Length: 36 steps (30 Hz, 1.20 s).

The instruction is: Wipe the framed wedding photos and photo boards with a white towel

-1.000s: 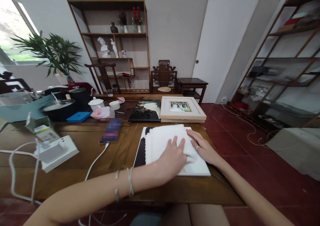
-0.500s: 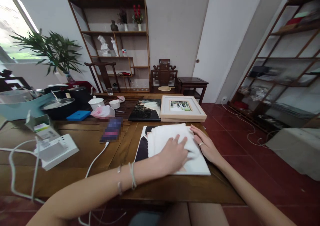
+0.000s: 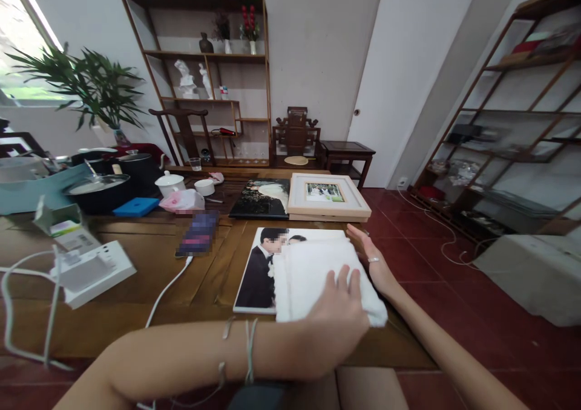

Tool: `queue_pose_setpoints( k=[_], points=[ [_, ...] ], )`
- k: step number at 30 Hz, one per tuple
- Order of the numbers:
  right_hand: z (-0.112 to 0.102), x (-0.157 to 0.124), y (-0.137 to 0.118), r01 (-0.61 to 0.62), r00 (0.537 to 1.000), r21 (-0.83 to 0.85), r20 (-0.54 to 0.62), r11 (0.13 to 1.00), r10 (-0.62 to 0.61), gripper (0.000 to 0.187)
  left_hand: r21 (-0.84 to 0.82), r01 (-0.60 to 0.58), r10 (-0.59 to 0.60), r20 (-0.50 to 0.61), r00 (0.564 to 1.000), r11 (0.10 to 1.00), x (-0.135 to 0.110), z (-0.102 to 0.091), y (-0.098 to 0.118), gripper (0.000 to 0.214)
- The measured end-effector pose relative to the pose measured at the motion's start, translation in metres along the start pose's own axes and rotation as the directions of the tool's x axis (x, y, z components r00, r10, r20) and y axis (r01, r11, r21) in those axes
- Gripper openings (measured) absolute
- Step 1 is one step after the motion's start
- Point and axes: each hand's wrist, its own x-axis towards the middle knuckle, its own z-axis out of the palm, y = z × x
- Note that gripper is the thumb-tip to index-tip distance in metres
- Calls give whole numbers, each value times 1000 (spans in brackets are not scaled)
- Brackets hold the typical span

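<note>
A white photo panel lies flat on the wooden table, printed with a person in a dark suit beside a second, mostly covered figure. Over its right part is spread a folded white cloth, reaching past the near edge. My left hand rests on top of the cloth, its fingers extended and slightly apart, the thumb hidden. My right hand, with a ring, is held along the panel's right side with its fingers stretched out. The cloth hides where the right hand's lower part meets the panel.
Behind the panel lie a dark photo panel and a pale wooden picture frame. On the left are a phone with a white cable, a white box, a blue box and a black pot. The table edge is close by.
My left hand has slid the cloth toward me and to the right, uncovering more of the suited figure. My right hand remains along the panel's right side.
</note>
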Motion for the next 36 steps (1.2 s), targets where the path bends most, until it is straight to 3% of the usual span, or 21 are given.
queue_pose_setpoints(
  k=[3,5,10,16,21,25,30,33,36],
  points=[
    [1,-2,-8,-53,999,53,2,997,53,49,11,-68,68,-45,997,998,-33,-4,22,37],
    [1,-3,-13,-26,1000,27,6,999,26,47,19,-129,130,-71,989,991,-52,-2,27,41],
    [2,-3,-17,37,999,-47,29,998,-36,46,-25,-164,161,-103,982,986,-72,-5,9,33],
    [3,-3,-18,26,999,-119,39,993,-22,45,-139,-114,119,25,993,984,-36,-6,-45,28],
    [3,-1,-18,37,995,-153,93,987,-23,46,-158,-15,15,-3,1000,987,3,17,-83,37],
    [2,-1,-16,43,993,-176,119,983,-22,51,-101,52,-55,-27,998,993,26,30,-95,45],
    [2,-1,-13,102,988,-193,134,976,-77,51,47,122,-125,61,990,991,32,24,-73,27],
    [2,-1,-11,122,987,-211,133,970,-95,48,94,159,-170,123,978,983,16,13,-40,28],
    [3,-1,-11,137,984,-237,141,962,-105,42,114,138,-147,77,986,984,-12,3,-4,29]
  ],
)
